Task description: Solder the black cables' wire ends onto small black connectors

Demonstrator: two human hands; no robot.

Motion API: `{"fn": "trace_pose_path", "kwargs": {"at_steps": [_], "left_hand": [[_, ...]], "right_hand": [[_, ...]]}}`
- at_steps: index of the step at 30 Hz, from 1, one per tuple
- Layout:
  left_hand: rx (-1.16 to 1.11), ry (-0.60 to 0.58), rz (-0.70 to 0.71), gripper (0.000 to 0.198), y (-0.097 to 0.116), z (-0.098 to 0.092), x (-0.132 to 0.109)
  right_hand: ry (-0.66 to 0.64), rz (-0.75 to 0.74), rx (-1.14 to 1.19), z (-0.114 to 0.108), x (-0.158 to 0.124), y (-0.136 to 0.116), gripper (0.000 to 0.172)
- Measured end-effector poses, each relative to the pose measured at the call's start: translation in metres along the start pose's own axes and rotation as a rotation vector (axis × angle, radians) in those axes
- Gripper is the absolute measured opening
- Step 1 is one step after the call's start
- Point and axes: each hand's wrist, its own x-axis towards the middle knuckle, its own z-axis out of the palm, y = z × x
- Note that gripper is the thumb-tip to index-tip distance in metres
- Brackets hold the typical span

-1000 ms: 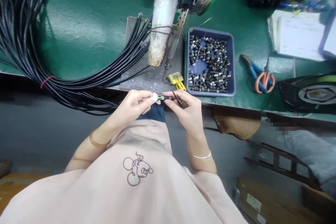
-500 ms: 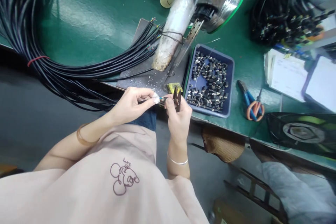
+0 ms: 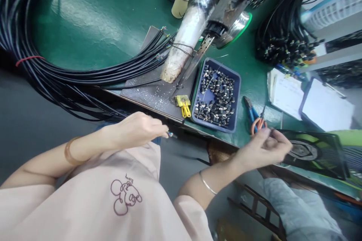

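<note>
My left hand point(image 3: 138, 130) is closed in a pinch on the end of a black cable point(image 3: 171, 134), whose stripped coloured wires poke out just past the fingertips, below the bench edge. My right hand point(image 3: 267, 147) has swung out to the right and hovers over the bench edge beside the blue-and-orange cutters point(image 3: 254, 118). Its fingers are curled round a thin dark tool that I cannot make out clearly. A blue tray point(image 3: 237, 96) of several small black connectors stands between the hands, farther back.
A thick bundle of black cables point(image 3: 56, 79) loops over the green bench from the left onto a grey metal plate point(image 3: 149, 94). A wrapped soldering fixture point(image 3: 192, 32), solder reel point(image 3: 237, 26), yellow clip point(image 3: 183, 103), papers point(image 3: 288, 96) and a black fan point(image 3: 313, 152) lie about.
My right hand left the cable end and swept right to the bench edge near the cutters. My left hand kept the cable and dropped slightly. The view swung left and tilted.
</note>
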Motion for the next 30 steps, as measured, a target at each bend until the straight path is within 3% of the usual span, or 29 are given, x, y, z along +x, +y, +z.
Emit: {"fn": "trace_pose_path", "kwargs": {"at_steps": [3,4,6,9,11,14,20,22,26,30], "left_hand": [[-0.399,-0.251,-0.249,0.026,-0.017,-0.004,0.002],[-0.46,-0.228,-0.348,0.029,-0.02,-0.005,0.003],[-0.469,-0.068,-0.473,0.03,-0.02,-0.005,0.005],[-0.349,0.139,-0.476,0.035,-0.012,-0.003,0.009],[-0.271,0.183,-0.457,0.042,-0.007,-0.002,0.012],[-0.205,0.19,-0.437,0.045,-0.004,-0.003,0.015],[-0.122,0.203,-0.412,0.041,-0.004,-0.005,0.019],[-0.112,0.206,-0.404,0.04,-0.004,-0.005,0.019],[-0.1,0.212,-0.385,0.037,-0.004,-0.005,0.021],[-0.092,0.217,-0.361,0.034,-0.004,-0.006,0.024]], "right_hand": [[0.019,-0.001,-0.025,-0.007,0.002,0.007,0.043],[0.036,-0.005,-0.031,-0.007,-0.001,0.008,0.043],[0.148,-0.019,-0.064,-0.003,-0.009,0.01,0.04],[0.368,-0.042,-0.13,0.011,-0.022,0.008,0.032],[0.248,-0.069,-0.134,0.024,-0.027,0.004,0.03],[0.228,-0.131,-0.081,0.038,-0.028,-0.007,0.006],[0.121,-0.148,-0.031,0.043,-0.025,-0.027,0.015],[0.146,-0.157,-0.006,0.046,-0.026,-0.031,0.009],[0.227,-0.142,0.1,0.061,-0.028,-0.04,0.016],[0.223,-0.246,0.1,0.075,-0.025,-0.048,0.015]]}}
